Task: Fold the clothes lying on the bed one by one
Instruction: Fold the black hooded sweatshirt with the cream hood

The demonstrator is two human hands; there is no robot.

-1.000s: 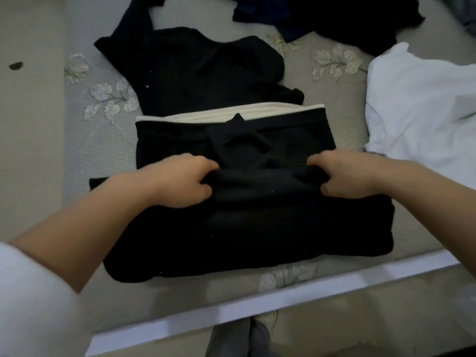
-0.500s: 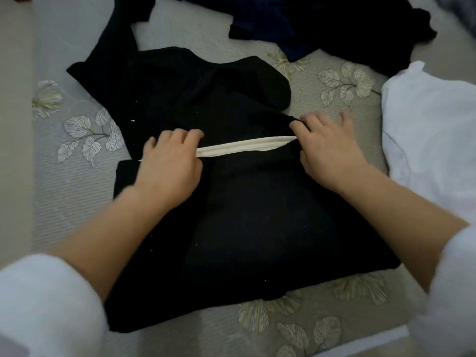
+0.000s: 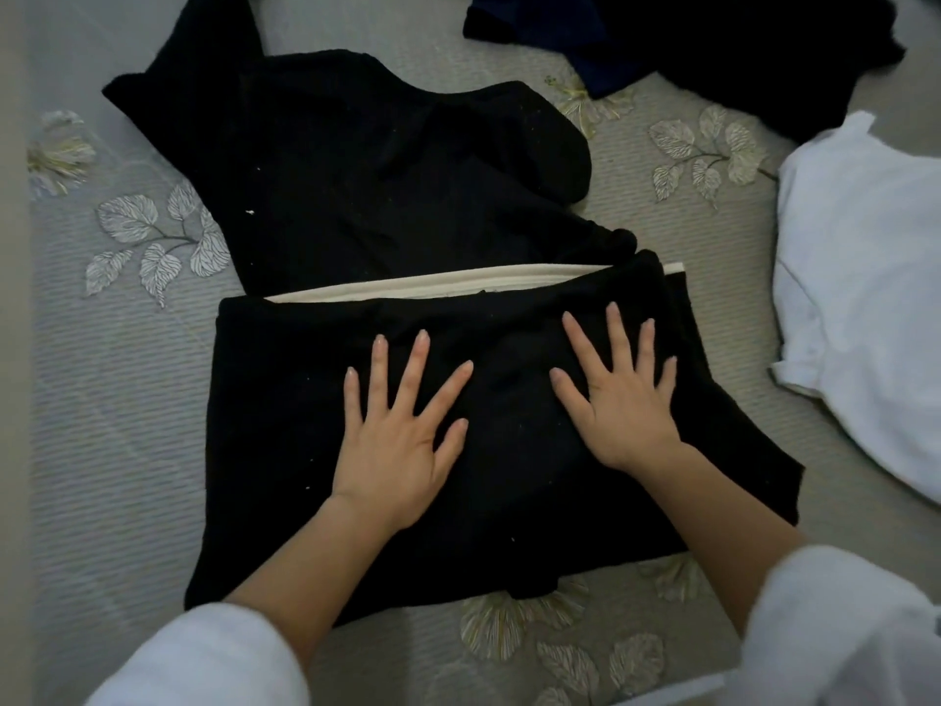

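Hands flat, fingers spread: the left hand (image 3: pixel 392 440) and the right hand (image 3: pixel 624 400) both press palm-down on the folded black garment (image 3: pixel 285 410). Neither grip is closed on anything. The fingers lie straight and apart, and the cloth is held only by the weight on it.

That garment lies on the bed (image 3: pixel 127 450) directly in front of the person, so it sits under the grip and needs no reach. Its long axis runs side to side across the person's body. A cream band (image 3: pixel 407 292) shows along its far edge. The left hand rests near the garment's middle, while the right hand is toward its right side, closer to the far edge. Each hand is therefore nearest its own end, which would suit a further fold bringing one end over the other, or a two-handed lift to set it aside.

More black fabric (image 3: pixel 356 170) spreads beyond the garment's far edge and touches it. I cannot tell whether this is a separate piece. A white garment (image 3: pixel 865 298) lies unfolded off the black garment's right side, and a dark pile (image 3: pixel 738 38) sits far beyond it to the right.

No brand, label or writing can be read anywhere.
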